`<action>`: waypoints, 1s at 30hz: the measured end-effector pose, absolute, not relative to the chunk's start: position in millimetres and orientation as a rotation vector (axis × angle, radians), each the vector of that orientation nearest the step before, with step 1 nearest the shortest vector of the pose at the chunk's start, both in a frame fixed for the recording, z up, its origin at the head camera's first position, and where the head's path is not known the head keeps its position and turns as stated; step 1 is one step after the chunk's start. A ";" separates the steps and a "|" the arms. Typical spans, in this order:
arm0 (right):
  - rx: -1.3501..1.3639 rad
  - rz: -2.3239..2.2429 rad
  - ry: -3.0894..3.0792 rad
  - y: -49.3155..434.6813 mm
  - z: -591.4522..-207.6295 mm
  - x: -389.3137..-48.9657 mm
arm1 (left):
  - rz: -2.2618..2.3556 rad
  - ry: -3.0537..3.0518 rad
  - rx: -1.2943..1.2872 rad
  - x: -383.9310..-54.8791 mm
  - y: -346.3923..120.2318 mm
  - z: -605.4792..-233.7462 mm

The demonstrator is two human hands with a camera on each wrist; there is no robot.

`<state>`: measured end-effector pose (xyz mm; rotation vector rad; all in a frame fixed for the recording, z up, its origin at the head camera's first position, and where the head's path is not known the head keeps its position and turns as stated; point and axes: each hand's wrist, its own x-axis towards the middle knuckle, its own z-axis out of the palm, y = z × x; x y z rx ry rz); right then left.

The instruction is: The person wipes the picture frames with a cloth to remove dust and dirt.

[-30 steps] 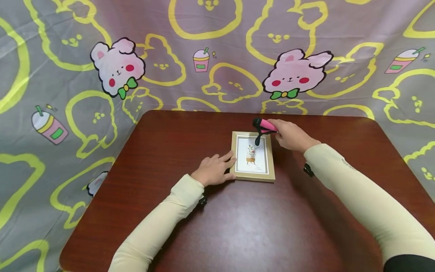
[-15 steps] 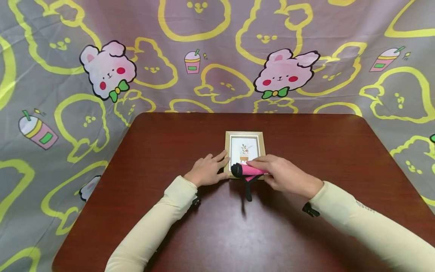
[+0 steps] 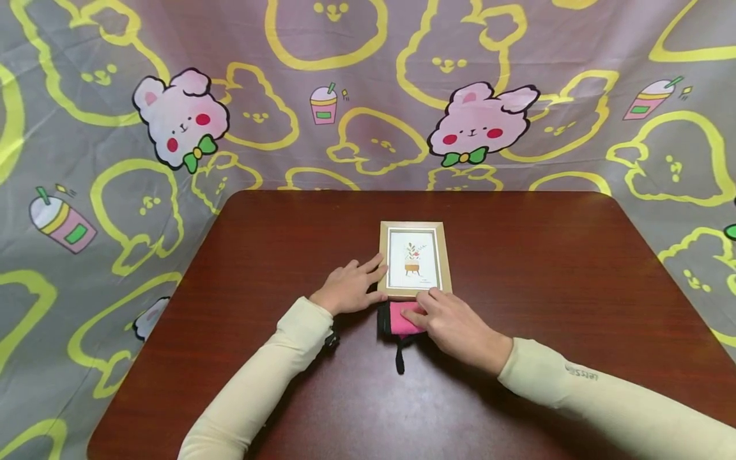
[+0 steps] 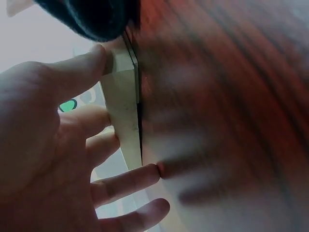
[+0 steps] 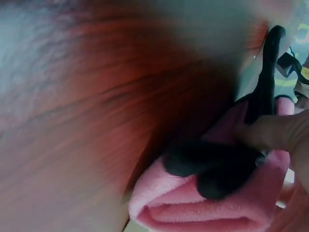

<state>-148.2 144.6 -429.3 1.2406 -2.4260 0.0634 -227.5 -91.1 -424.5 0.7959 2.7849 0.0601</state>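
Observation:
A picture frame (image 3: 443,255) with a light wooden border lies flat on the table, its potted-plant print facing up. My left hand (image 3: 347,287) rests against the frame's left edge with spread, nearly straight fingers; in the left wrist view the thumb touches a corner of the border (image 4: 121,96). Along the near edge of the frame, my right hand (image 3: 457,326) holds a folded pink cloth (image 3: 402,318) with black trim and a hanging black loop. In the right wrist view the thumb pinches the soft pink cloth (image 5: 193,208). The fingers beneath are partly hidden.
The dark red-brown wooden table (image 3: 287,243) has rounded far corners. Behind and to the left hangs a grey curtain (image 3: 356,147) printed with rabbits and drink cups.
My right hand has carried the cloth from the frame's upper right, across its lower part, down to its near edge. The left hand stays at the frame's left edge.

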 end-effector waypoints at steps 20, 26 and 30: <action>1.388 -0.058 -2.642 142.6 -433.3 -141.4 | 0.076 2.785 0.778 -227.4 -89.6 -426.1; 1.357 -0.006 -2.671 145.2 -433.3 -140.9 | 0.087 2.794 0.796 -227.3 -87.6 -426.0; 1.374 0.062 -2.651 144.9 -431.6 -143.1 | 0.090 2.807 0.793 -226.5 -88.9 -427.4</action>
